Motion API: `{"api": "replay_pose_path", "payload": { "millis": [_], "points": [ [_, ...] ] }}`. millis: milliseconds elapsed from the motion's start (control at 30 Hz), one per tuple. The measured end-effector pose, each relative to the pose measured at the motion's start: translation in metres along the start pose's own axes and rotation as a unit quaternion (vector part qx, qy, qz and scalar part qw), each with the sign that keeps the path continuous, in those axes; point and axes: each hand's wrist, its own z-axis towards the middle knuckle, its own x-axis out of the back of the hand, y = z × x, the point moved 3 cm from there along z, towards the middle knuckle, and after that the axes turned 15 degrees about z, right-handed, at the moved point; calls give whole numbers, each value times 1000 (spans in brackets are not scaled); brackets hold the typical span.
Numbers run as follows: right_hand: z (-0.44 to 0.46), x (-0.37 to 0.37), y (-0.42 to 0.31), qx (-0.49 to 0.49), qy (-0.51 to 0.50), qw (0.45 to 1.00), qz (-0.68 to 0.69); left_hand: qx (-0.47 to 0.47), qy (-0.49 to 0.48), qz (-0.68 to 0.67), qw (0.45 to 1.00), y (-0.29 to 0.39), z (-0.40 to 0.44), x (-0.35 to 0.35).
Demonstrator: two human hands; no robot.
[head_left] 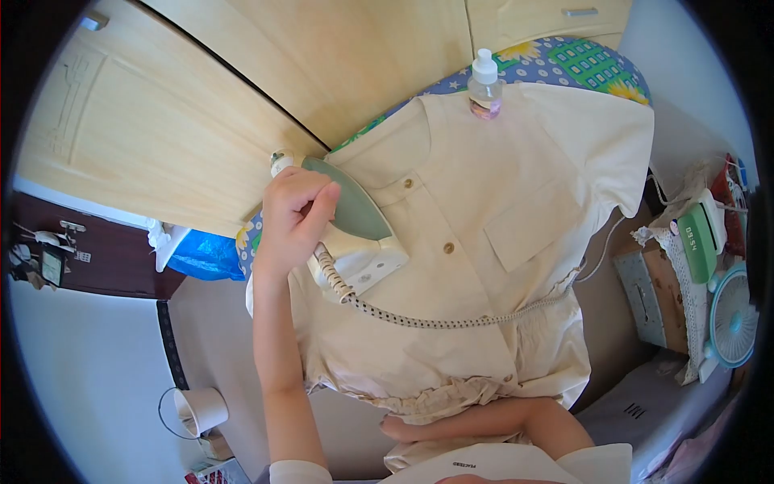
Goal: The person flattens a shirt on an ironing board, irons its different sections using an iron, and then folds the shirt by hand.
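A steam iron [355,206], white with a grey-green top, lies on the upper left part of a cream short-sleeved, buttoned garment [459,194]. My left hand [297,210] is wrapped round the iron's handle. From the iron's heel a dotted cord [411,321] trails right across the garment. At the gathered lower edge, close to my body, rests my right hand [399,429], touching or just below the cloth; its fingers do not show clearly. A spray bottle [485,85] with a white top and pinkish liquid stands on the garment near the far shoulder.
The garment is spread over a patterned ironing board [588,64] against pale wooden cabinets [379,56]. At right are a green digital clock [696,240], a blue fan [732,316] and a wooden box [653,298]. A white bucket [205,407] stands on the floor at left.
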Motion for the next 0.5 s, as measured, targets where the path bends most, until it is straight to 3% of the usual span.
{"api": "replay_pose_path", "payload": {
  "millis": [500],
  "points": [
    [10, 5, -12, 8, 28, 1000, 1, -72, -3, -114, 991, 8, 14, -11]
  ]
}}
